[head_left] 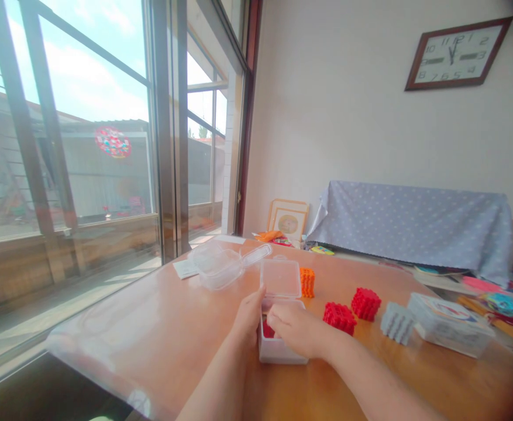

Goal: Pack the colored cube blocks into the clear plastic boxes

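A small white plastic box (283,354) stands on the table with its clear hinged lid (281,278) tipped up at the back. My left hand (250,311) grips the box's left side, its thumb up near the lid's edge. Over the box opening is my right hand (292,328), fingers curled down into it; the fingertips and whatever they hold are hidden. Some red material (267,327) shows inside the box, beside those fingers. Behind and to the right are an orange stack of knobbly pieces (307,283) and a red stack (339,317).
Another red stack (365,304), a grey stack (397,323) and a clear lidded box (451,325) stand at the right. An open clear container (219,270) lies at the back left on the table (186,345), beside the window. A cloth-covered object (414,225) is beyond.
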`<action>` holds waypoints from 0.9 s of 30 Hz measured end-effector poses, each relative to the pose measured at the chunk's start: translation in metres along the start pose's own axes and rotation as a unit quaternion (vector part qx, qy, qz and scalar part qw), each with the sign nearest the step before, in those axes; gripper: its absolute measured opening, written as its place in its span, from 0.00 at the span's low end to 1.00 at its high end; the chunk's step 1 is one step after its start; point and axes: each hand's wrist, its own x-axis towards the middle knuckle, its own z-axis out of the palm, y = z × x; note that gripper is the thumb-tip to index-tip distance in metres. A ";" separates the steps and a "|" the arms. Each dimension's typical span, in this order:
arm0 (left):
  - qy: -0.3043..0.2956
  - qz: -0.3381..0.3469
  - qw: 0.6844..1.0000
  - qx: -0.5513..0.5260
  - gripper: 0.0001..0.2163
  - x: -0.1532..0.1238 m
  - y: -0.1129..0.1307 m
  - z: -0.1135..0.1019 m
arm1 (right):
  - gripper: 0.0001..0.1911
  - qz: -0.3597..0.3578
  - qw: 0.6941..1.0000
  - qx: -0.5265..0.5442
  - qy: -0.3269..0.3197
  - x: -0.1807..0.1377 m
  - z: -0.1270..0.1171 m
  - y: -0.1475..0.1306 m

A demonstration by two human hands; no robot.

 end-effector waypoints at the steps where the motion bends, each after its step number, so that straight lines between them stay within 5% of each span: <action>1: -0.001 0.000 1.000 0.002 0.28 0.000 -0.001 0.000 | 0.14 -0.004 1.000 0.002 -0.001 0.001 0.001 0.000; 12: -0.016 0.046 0.999 -0.020 0.23 0.009 -0.010 -0.004 | 0.18 0.070 0.996 0.031 0.043 -0.004 -0.001 0.021; 19: 0.042 0.087 0.995 0.001 0.13 0.020 -0.019 -0.013 | 0.17 0.065 0.996 0.011 0.057 -0.003 0.000 0.016; 23: 0.034 0.067 0.997 -0.014 0.13 0.020 -0.018 -0.011 | 0.19 0.071 0.978 0.106 0.166 -0.017 -0.008 0.012; 27: 0.023 0.054 0.998 -0.022 0.15 0.016 -0.015 -0.009 | 0.21 0.087 0.903 0.188 0.377 -0.047 -0.025 0.022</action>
